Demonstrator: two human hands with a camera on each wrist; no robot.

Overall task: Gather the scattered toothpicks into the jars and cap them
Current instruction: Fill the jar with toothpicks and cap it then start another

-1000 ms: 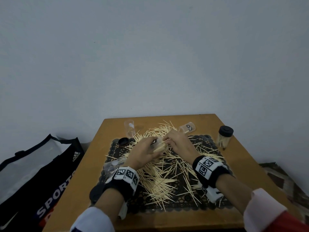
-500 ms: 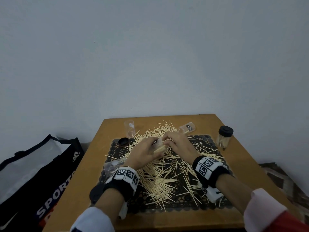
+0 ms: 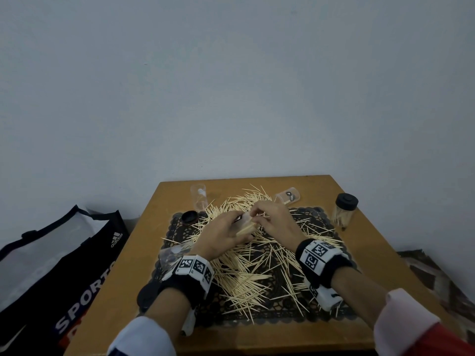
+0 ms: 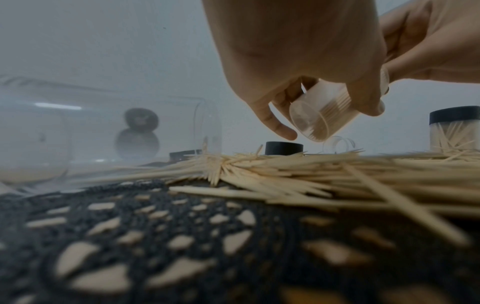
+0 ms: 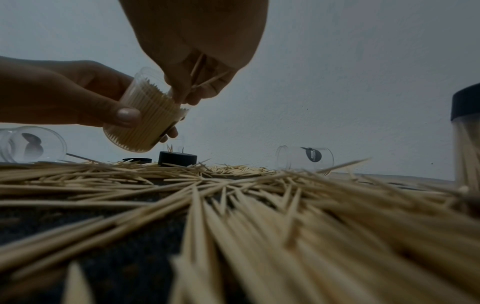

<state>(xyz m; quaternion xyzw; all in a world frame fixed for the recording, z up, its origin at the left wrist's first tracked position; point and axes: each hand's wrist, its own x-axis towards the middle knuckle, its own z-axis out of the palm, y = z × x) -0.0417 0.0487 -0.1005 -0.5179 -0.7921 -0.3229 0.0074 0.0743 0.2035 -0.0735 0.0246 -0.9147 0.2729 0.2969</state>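
While the left hand [image 5: 78, 96] gripped a tilted, slippery clear plastic jar [image 5: 145, 115] by its wall, the right hand [image 5: 197, 61] pinched light, stiff wooden toothpicks [image 5: 205, 72] at its twelve-o'clock mouth.

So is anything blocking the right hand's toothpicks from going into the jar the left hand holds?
Nothing visible. The right hand pinches toothpicks right at the open mouth of the tilted jar gripped by the left hand.
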